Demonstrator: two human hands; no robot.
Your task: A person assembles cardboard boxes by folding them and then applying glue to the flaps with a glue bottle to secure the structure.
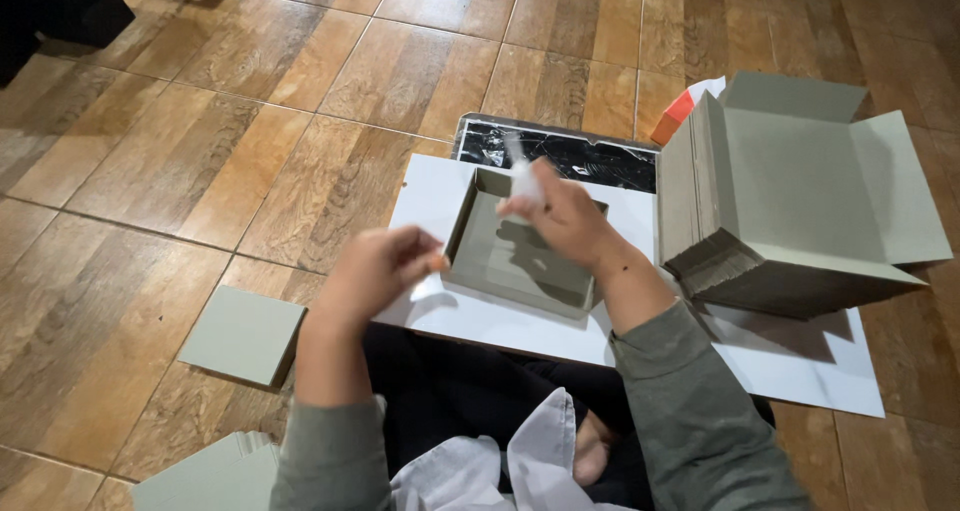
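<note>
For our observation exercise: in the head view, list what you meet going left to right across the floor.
Flat grey square card → left hand → shallow grey cardboard tray → right hand → stack of grey cardboard sheets → open grey cardboard box.

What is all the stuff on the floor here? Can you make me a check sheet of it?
Surface: wood-look tile floor with a white sheet laid on it.
Job's things: open grey cardboard tray on the white sheet; blurred white strip in the right hand.
Clutter: stack of grey boards leaning in an open grey box; loose grey board; more grey boards at the lower edge; orange block; black glossy panel.
Grips: left hand pinched shut, contents too small to tell; right hand over the tray, shut on the strip.
Cables: nothing seen.
Surroundings: dark shape at top left, unclear.
</note>
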